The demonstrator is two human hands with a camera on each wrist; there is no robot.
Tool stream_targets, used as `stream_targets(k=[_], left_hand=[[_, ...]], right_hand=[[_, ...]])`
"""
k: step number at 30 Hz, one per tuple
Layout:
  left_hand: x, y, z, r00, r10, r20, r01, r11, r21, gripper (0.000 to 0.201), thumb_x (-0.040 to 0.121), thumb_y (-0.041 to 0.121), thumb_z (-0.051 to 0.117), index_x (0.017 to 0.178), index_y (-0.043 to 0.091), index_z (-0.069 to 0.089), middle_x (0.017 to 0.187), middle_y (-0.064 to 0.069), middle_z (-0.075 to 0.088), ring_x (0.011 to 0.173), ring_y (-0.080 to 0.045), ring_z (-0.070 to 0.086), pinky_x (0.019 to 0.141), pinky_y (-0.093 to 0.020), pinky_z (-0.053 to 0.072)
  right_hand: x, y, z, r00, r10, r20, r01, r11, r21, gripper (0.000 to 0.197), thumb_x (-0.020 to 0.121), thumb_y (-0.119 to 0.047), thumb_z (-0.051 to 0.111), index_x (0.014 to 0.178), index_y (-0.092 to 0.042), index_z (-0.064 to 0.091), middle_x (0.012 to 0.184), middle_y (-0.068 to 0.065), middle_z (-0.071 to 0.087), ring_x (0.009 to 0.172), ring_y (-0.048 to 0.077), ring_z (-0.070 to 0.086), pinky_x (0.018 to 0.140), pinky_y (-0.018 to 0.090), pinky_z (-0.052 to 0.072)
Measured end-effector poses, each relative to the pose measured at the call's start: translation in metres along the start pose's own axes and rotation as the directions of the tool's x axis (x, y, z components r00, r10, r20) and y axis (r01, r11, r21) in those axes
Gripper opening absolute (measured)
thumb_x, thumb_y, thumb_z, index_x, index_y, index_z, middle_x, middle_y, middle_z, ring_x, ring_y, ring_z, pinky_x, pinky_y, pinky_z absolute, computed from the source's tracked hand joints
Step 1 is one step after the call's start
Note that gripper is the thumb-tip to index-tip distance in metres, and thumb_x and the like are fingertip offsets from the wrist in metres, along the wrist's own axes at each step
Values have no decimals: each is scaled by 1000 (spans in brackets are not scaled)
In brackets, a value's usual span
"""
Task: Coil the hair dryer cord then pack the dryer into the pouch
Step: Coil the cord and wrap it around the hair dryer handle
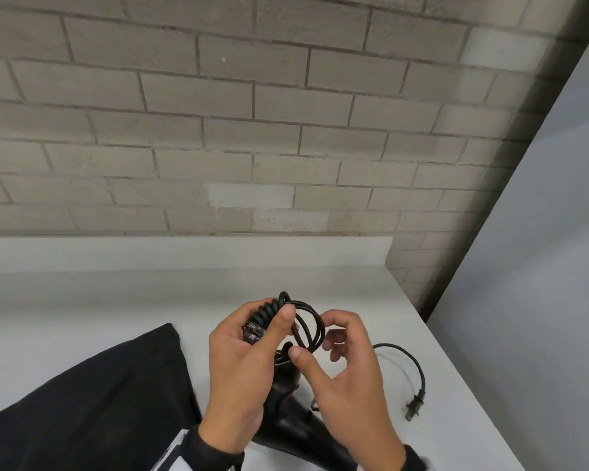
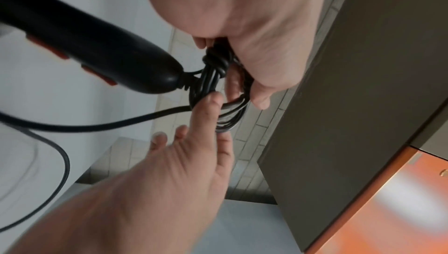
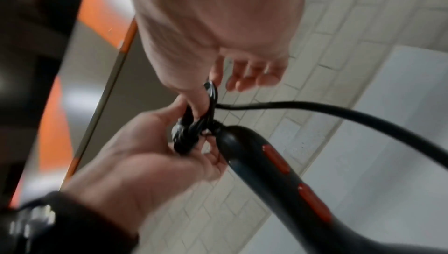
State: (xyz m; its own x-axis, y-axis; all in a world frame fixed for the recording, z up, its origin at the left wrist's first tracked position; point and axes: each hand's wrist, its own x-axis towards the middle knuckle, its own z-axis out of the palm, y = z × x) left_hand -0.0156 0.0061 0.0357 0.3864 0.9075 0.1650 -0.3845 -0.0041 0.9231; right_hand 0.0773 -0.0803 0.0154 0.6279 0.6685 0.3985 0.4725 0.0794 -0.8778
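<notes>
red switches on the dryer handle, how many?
2, both on the hair dryer handle: upper red switch nearer the cord end, lower red switch toward the body. Others may be hidden.

dryer point(image 3: 278, 164): black plastic, smooth, slight gloss; red-orange plastic buttons
cord point(image 1: 308, 326): black rubbery sheath, smooth, semi-gloss
plug point(image 1: 415, 405): black plastic, metal prongs
pouch point(image 1: 109, 396): black cloth, matt, soft folds
counter point(image 1: 82, 307): white, smooth, matt
wall point(image 1: 218, 113): grey brick, rough, matt
</notes>
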Motion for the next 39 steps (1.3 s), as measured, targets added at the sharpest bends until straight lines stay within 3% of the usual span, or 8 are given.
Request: stream_targets(k=[5,12,17,20,23,26,33,39], left_hand=[[-4,1,8,999,-34,-8,33,996,-85,25,76,24,75,88,3,71,70,-7,67,64,-13,63,55,-17,53],[-3,-3,9,996,41,-78,-47,996,-73,21,75,22,74,90,7,74,72,-1,70,65,-7,65,59,-12,52],[3,-14,0,969,233,-77,-216,959,183,20,78,34,77,98,32,75,86,2,76,79,-16,72,72,-16,54],[7,-20,-8,943,334,-6,-311,884,348,23,78,55,73,100,48,71,87,7,72,82,-28,69,79,-39,57],[11,-22,-13,917,395,56,-382,827,413,23,77,60,68,99,55,67,90,13,67,81,-34,66,78,-49,55],[13,-19,-16,893,428,138,-442,783,438,22,78,60,67,100,56,66,92,11,66,94,-27,64,84,-32,52],[20,-16,-17,899,370,234,-428,855,293,25,83,41,68,107,37,72,104,5,74,103,-17,70,89,-22,53],[20,-21,-18,904,393,168,-427,839,338,22,81,43,67,99,31,71,95,7,72,92,-10,69,81,-12,50]], right_hand=[[-8,5,13,915,-352,-198,297,918,-261,15,81,-27,73,93,-31,64,93,-8,52,84,2,54,70,6,39],[-14,1,18,945,-303,-120,228,877,-422,19,88,-47,57,100,-36,69,93,-16,51,71,7,53,51,20,46],[-11,-9,10,995,102,10,-102,995,5,6,86,-28,70,83,-33,73,91,-12,56,82,10,59,65,15,47],[-6,-21,-2,968,229,106,-243,958,153,10,86,-25,70,77,-26,75,85,-6,63,75,6,60,72,24,49],[3,-33,-20,869,362,339,-486,752,444,26,84,-33,63,70,-12,69,76,0,60,69,11,53,67,27,45],[14,-35,-38,762,380,525,-646,513,566,33,91,-30,56,63,-14,60,70,2,51,70,16,51,63,33,42],[8,-23,-41,879,200,432,-385,834,396,12,84,-23,68,85,-11,67,92,3,69,83,18,59,72,26,46],[-5,-17,-27,951,187,244,-272,881,386,18,85,-26,63,89,-9,68,80,13,75,77,17,69,75,24,52]])
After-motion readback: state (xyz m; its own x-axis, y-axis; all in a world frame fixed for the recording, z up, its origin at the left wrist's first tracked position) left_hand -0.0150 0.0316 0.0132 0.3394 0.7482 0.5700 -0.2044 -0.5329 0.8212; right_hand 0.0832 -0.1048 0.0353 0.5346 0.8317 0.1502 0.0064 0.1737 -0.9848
